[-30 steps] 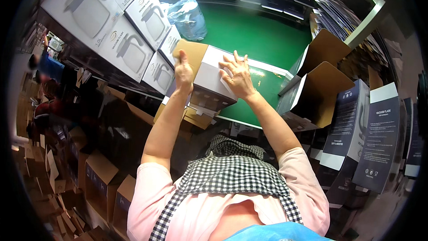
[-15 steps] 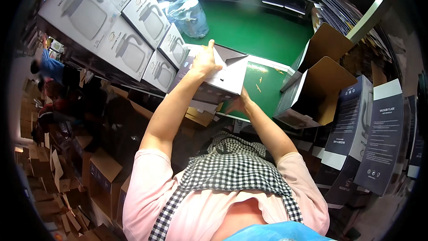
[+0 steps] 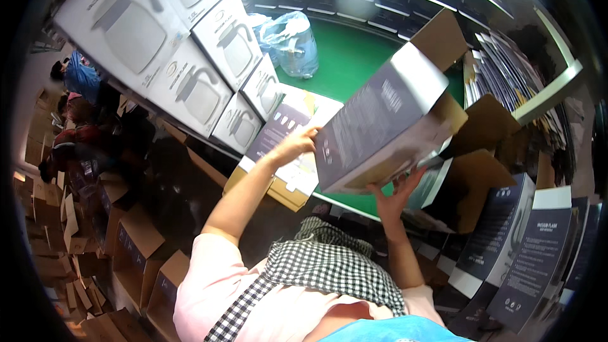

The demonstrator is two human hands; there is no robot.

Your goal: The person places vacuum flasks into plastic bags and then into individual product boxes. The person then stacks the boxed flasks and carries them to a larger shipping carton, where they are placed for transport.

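Green desk (image 3: 354,54), white boxes (image 3: 235,54) stacked left. Dark carton (image 3: 373,123) tilted above desk, between hands. Left hand (image 3: 297,145) clamped on its left edge; right hand (image 3: 394,197) at its near lower side, fingers apart. Probably stiff, smooth card, dentable, maybe slippery; can't tell weight. Best gripped at opposite edges, not mid-panel.

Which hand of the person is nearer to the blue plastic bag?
Left: the left hand is below the blue plastic bag in the picture; the right hand is lower and farther right.
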